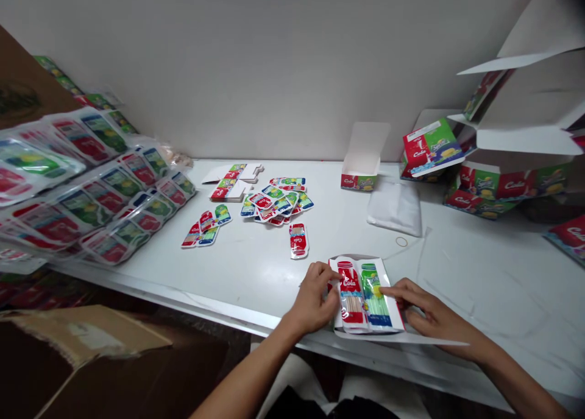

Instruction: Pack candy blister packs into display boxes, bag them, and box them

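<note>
1. Where the two hands meet, an open printed carton lies on the desk, near the front edge. Inside it, side by side and face up: a red Cola packet and a green lemon packet.
2. Left grip: at the carton's left wall, index finger on the Cola packet, other fingers curled. Cannot tell whether the wall is pinched.
3. Right grip: at the carton's right wall, index fingertip on the lemon packet, rest bent. Cannot tell whether it grasps the wall or merely touches.
4. Carton: thin card, probably light; walls fairly stiff, flaps bendy, likely to crease if squeezed. Best hold: low on both side walls.
5. Packets: glossy film, likely light and slippery. What look like thin sticks show in the lower halves; these may snap under pressure. Take by the sealed rim.
6. Edges: the carton's front flap juts toward the desk's front edge, its tip by the right wrist; could catch there. Little room in front.
7. Room: widest bare stretch lies right of the carton. Behind it, to the right: rubber band, then white bundle. Behind-left: loose Cola packet, then packet heap.
</note>
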